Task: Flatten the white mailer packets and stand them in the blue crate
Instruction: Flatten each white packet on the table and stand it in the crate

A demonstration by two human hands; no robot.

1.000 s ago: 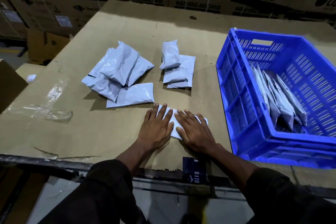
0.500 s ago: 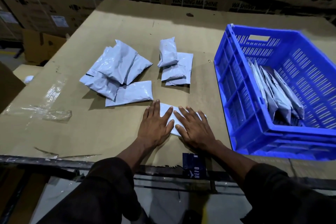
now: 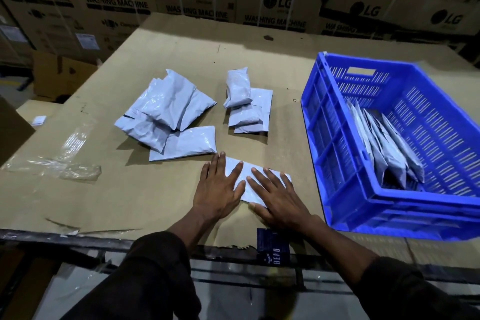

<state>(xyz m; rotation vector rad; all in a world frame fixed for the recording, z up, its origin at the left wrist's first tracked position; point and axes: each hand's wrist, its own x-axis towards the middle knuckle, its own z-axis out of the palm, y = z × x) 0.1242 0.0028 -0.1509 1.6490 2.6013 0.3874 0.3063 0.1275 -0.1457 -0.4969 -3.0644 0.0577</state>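
Observation:
A white mailer packet [image 3: 246,176] lies flat on the cardboard-covered table near its front edge. My left hand [image 3: 218,187] presses on its left part with straight, spread fingers. My right hand [image 3: 279,197] presses on its right part the same way. Behind them a pile of several puffy packets [image 3: 168,114] lies to the left, and a smaller stack of packets [image 3: 246,104] lies in the middle. The blue crate [image 3: 337,138] stands on the right with several packets [image 3: 387,148] leaning upright inside it.
Crumpled clear plastic film [image 3: 62,166] lies at the table's left. A dark blue card [image 3: 272,247] hangs over the front edge. Stacked washing-machine cartons [image 3: 259,2] wall off the back. A small open carton [image 3: 57,75] stands beyond the left edge.
Both hands stay pressed flat on the same packet, shifting only slightly on it. The camera view has tilted a little.

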